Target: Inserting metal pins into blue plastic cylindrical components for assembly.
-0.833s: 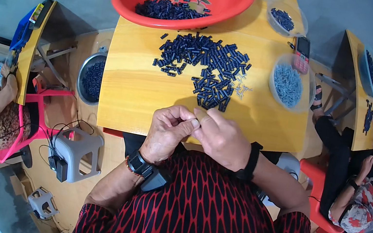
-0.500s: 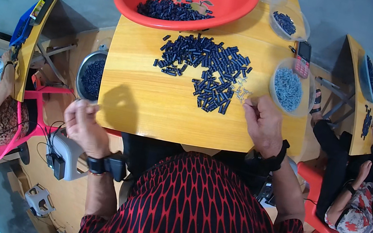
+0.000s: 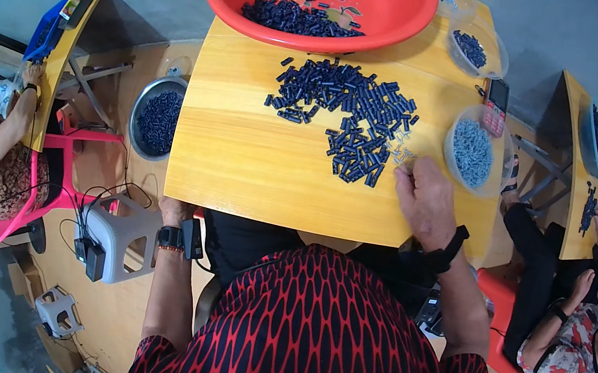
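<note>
My right hand rests at the right of the yellow table, its thumb and fingers pinched together. Its fingertips touch the edge of a few small pale, thin pieces, and what they grip is too small to make out. Just left of these lies a pile of short black cylindrical parts, spreading back across the table. Down at the table's front left edge is my left hand, its fingers hidden under the tabletop. A round clear tub of small grey-blue, screw-like pieces stands beside my right hand.
A large red basin with more black parts stands at the back. Behind the tub are a red-and-black keypad phone and a clear bowl. A metal bowl of dark parts sits left, beside a grey stool. People work at tables on both sides.
My left hand has dropped from beside the table to below its front left edge. My right hand stays pinched by the small pale pieces. The whole view has shifted slightly.
</note>
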A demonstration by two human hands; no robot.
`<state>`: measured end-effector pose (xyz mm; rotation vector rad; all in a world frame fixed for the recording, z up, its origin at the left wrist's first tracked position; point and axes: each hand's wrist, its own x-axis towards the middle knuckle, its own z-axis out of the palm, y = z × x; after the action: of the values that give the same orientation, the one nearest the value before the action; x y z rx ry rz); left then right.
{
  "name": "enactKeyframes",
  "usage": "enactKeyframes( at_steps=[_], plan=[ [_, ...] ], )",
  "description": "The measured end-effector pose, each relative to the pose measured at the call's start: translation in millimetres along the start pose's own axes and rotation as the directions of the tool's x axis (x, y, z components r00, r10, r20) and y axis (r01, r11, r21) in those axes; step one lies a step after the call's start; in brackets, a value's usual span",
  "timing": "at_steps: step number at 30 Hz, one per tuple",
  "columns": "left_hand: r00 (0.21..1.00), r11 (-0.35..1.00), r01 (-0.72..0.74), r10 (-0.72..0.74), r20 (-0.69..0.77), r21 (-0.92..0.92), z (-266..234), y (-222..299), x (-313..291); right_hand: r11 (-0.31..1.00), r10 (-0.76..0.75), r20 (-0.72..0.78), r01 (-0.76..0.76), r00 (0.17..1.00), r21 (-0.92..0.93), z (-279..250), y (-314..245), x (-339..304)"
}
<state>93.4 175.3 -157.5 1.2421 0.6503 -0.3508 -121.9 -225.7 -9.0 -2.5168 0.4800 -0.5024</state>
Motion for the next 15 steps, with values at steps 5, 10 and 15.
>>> enactKeyframes(
  at_steps=[5,10,15],
  plan=[
    [0.961,0.862,-0.219,0.272,-0.052,0.457,-62.8,-7.1,41.8,0.933,0.188,0.035,-0.189,0.982,0.307,-3.6,-3.0,-9.1],
    [0.558,0.576,-0.768,0.816,-0.151,0.279,20.2,52.0,-63.0,0.737,0.305,0.173,-0.347,0.937,0.58,-1.1,-0.5,-27.1],
    [0.477,0.338,-0.871,0.756,0.448,0.356,117.5,47.3,-144.1,0.688,0.356,0.12,-0.346,0.927,0.637,8.6,-4.5,-32.0]
  ],
)
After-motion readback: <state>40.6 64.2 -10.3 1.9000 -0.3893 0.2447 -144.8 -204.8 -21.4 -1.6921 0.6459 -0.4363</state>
